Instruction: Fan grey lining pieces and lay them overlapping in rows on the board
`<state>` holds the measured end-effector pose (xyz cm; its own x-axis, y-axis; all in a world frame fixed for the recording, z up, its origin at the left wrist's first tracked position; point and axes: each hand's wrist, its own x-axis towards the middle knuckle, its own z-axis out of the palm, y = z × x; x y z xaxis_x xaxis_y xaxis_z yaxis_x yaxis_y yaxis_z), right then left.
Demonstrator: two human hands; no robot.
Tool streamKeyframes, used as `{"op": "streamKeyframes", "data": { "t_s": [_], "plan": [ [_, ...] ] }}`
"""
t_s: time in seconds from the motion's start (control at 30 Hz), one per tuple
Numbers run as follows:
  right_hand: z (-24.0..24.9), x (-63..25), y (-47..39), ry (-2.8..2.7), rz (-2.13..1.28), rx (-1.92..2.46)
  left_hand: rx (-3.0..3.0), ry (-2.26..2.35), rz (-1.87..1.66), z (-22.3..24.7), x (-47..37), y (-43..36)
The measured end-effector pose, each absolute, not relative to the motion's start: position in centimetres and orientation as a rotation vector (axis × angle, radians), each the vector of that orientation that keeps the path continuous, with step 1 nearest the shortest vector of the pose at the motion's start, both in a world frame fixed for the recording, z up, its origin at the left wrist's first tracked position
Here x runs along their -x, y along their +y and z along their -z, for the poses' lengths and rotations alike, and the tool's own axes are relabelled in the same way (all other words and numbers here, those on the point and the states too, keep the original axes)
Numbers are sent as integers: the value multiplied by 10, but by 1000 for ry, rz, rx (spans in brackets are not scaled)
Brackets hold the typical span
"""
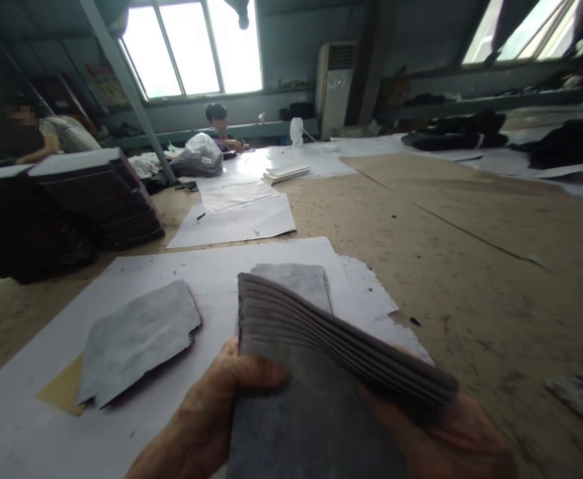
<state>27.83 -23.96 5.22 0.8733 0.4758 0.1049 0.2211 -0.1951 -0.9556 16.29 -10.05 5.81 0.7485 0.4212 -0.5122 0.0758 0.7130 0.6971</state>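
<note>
Gripped close to the camera, a stack of grey fabric pieces (331,352) is clasped by the left hand (221,406) and right hand (451,432), fanned edges running up-left to lower-right above white paper (171,266).

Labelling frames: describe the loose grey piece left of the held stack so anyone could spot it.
On the big white sheet in front of the hands, look left of the held stack. The grey piece lies flat there, alone, partly over a tan scrap, with a notched right edge.
</note>
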Motion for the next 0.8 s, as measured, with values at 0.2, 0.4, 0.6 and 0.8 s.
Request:
{"op": "streamKeyframes", "data": {
  "t_s": [0.2, 0.4, 0.6, 0.8],
  "plan": [
    [-64, -282, -249, -173, -956, 1252, -1464, 786, -551, -66, -150, -125],
    [-60, -239, -271, -573, -326, 1600, -1635, 639, -812, -76, -128, -151],
    [-68, -230, -288, -871, -15, 1482, -1034, 619, -585, -72, -114, -163],
    [-72, -240, -293, -466, -914, 1057, -1747, 551, -1236, -85, -106, -187]
  ]
}}
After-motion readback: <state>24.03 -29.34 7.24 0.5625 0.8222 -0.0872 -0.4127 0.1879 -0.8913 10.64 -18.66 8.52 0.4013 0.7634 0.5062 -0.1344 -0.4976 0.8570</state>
